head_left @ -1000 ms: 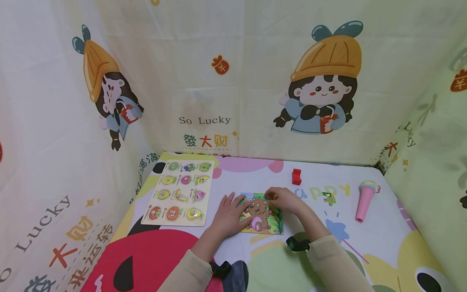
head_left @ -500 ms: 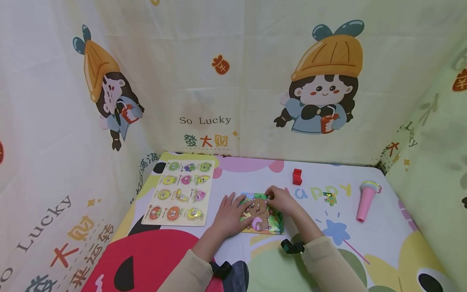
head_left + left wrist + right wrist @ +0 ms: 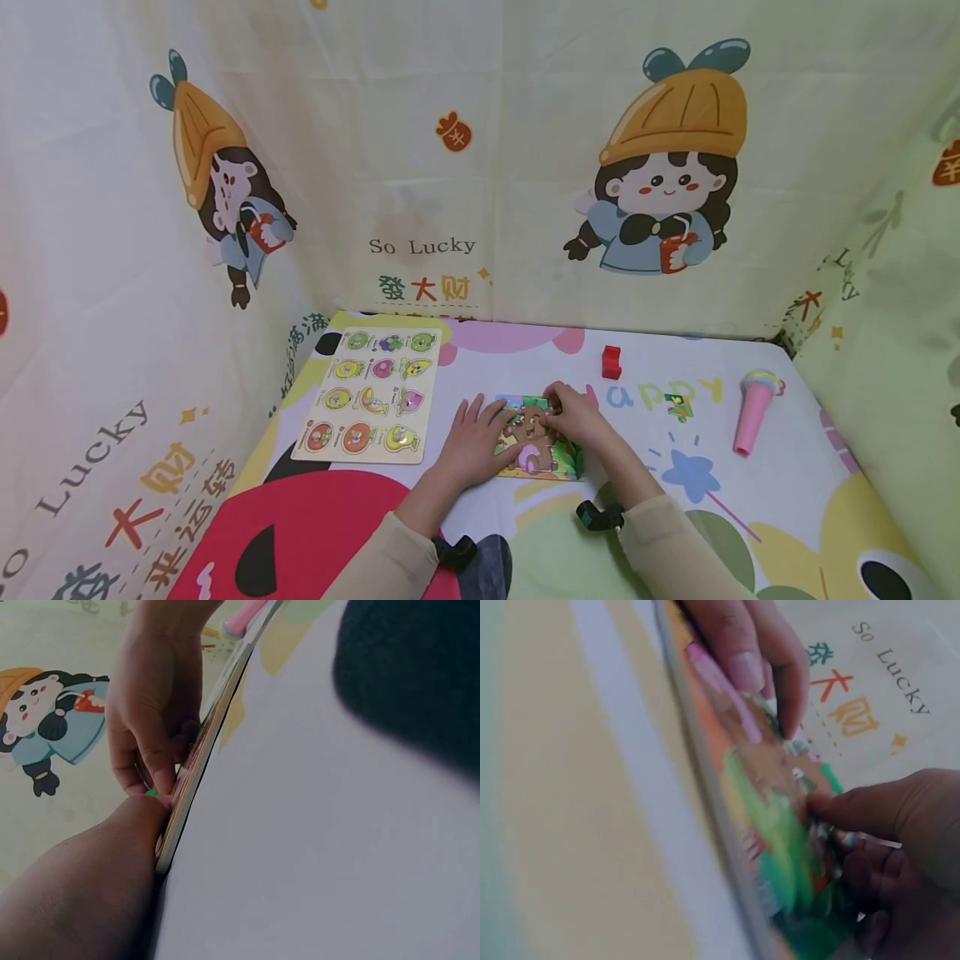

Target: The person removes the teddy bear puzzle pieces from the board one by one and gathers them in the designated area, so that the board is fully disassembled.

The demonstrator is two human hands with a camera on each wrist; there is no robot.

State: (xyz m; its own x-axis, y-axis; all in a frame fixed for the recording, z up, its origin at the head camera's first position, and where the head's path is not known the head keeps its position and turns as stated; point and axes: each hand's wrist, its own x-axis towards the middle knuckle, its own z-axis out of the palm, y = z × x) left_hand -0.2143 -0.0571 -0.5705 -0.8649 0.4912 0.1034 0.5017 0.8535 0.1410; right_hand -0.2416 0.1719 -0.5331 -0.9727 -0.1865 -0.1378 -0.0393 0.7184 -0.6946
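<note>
A small picture puzzle with a brown bear on a green scene lies on the table before me. My left hand rests on its left side, fingers spread and thumb along the lower part. At the puzzle's upper right, my right hand pinches a small puzzle piece between thumb and fingers, close over the picture; the fingers hide most of the piece. In the left wrist view the right fingertips come down beside the left thumb. A loose green puzzle piece lies to the right.
A pale board with rows of fruit pictures lies at the left. A red block stands behind the right hand, and a pink toy microphone lies at far right. Printed cloth walls rise behind and at both sides.
My right hand has shifted slightly left with the piece, further over the puzzle, and its wrist has swung left. The left hand has stayed on the puzzle.
</note>
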